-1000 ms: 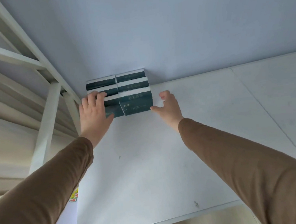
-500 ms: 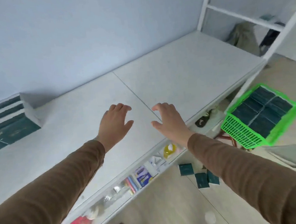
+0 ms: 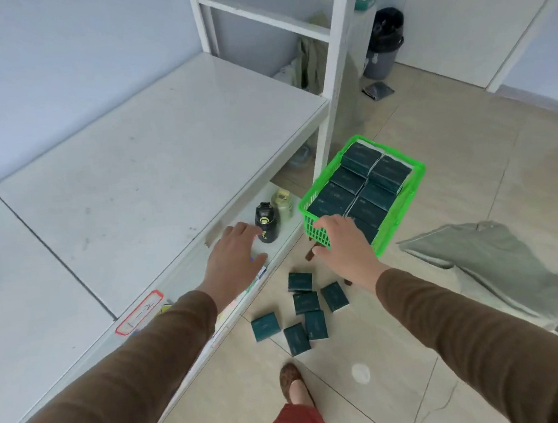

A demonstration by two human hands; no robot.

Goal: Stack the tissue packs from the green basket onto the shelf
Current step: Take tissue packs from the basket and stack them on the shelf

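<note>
Both hands have swung away from the stacked packs on the shelf [image 3: 135, 164] and now reach toward the green basket [image 3: 400, 219]. Right hand [image 3: 344, 242] hovers over its near corner, fingers curled down loosely, can't tell if they're touching a pack. Left hand [image 3: 232, 257] is flat, fingers relaxed together, holding nothing. Dark green tissue packs [image 3: 376, 180] fill the basket; seven loose packs [image 3: 303, 307] lie on the floor just beside it, near a black bottle [image 3: 265, 223].

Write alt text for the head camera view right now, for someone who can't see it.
Both hands, left hand and right hand, reach empty toward a green basket full of dark tissue packs beside a white shelf. More packs lie scattered on the floor below.
</note>
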